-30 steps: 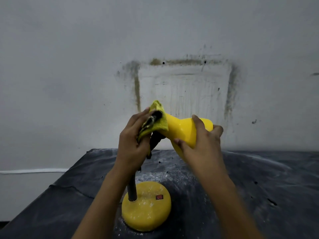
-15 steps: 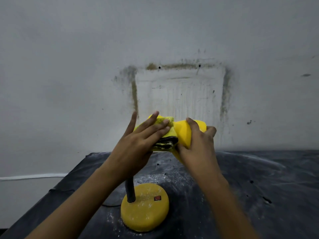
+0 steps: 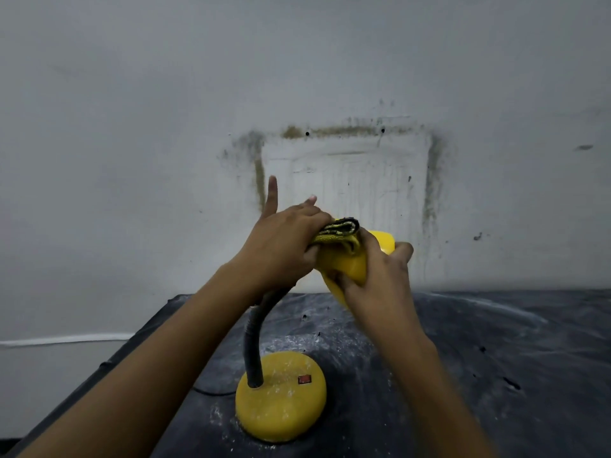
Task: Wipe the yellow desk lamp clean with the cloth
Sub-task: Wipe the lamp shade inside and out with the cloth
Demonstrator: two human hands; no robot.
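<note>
Dust streaks the black table [image 3: 496,375] where my lamp [image 3: 281,398] stands. Higher, my right hand [image 3: 373,282] grips its shade [image 3: 347,267]; my left hand [image 3: 281,246] pinches the cloth [image 3: 340,233] onto it, forefinger raised. Beyond, a stained grey wall [image 3: 132,127]. My left hand hides the top of the neck [image 3: 253,345]; shade's mouth unseen.

Yellow lamp shade [image 3: 347,266]; yellow lamp base [image 3: 281,404] speckled with white dust, carrying a red switch [image 3: 305,379]; black ribbed neck [image 3: 253,345]. Yellow cloth [image 3: 340,232], one side black with yellow flecks. Black table cover [image 3: 496,358] smeared white. Grey-white wall [image 3: 132,127], brownish rectangular stain outline [image 3: 347,130].
</note>
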